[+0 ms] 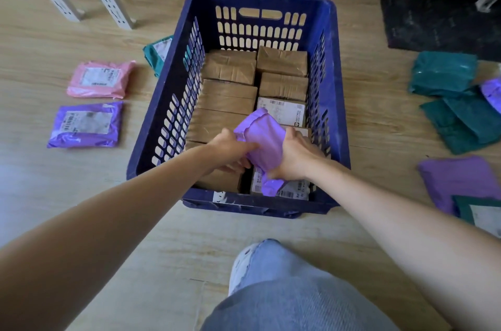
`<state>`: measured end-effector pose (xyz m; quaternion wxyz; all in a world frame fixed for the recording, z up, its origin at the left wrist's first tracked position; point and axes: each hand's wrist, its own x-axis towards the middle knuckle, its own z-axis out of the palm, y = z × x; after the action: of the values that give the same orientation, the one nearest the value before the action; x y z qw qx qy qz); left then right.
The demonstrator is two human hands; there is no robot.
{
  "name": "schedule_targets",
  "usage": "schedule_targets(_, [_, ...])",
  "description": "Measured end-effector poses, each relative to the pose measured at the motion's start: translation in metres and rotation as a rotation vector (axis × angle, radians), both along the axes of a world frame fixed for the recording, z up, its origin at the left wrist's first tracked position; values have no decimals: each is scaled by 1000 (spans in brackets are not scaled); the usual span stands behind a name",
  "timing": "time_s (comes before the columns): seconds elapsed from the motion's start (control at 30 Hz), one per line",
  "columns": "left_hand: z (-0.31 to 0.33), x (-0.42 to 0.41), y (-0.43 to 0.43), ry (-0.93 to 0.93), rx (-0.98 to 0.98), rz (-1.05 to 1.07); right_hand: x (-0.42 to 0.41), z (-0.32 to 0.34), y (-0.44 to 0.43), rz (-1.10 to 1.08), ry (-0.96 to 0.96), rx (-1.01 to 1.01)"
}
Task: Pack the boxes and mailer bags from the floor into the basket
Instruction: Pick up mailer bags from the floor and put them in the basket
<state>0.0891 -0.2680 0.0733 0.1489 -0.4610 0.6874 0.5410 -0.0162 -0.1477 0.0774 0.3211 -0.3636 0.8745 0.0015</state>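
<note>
Mid-pack: left grip (pixel 230 150) and right grip (pixel 295 158) both curled on the purple mailer bag (pixel 267 138) over boxes (pixel 230 92) inside the basket (pixel 165 103); next move probably lay it flat, release.

Blue basket (pixel 162 124) — brown boxes (pixel 230 92) packed inside. My left hand (pixel 230 149) and right hand (pixel 295 157) grip purple mailer bag (pixel 264 138) above them — pink mailer (pixel 100 78) on floor (pixel 379 124).

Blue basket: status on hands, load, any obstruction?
Left hand and right hand both grip purple plastic mailer bag over brown cardboard boxes lining blue slotted plastic basket. Pink mailer bag, teal mailer bags wait on floor. Nothing blocks.
</note>
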Motion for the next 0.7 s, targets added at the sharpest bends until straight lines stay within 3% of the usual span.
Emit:
schedule_targets(0.1, [11,4,-9,-81,-392,-120,-4,5,4,45,-16,-16])
schedule_targets(0.17, [15,8,-12,-50,-517,-227,-5,9,6,132,-16,-27])
schedule_targets(0.37, [5,19,-5,34,-380,-532,-9,9,15,228,-61,27])
schedule_targets(0.6, [-7,18,9,20,-240,-443,-4,9,20,321,21,172])
schedule_targets(0.7, [-8,16,11,13,-284,-472,-3,6,23,378,70,163])
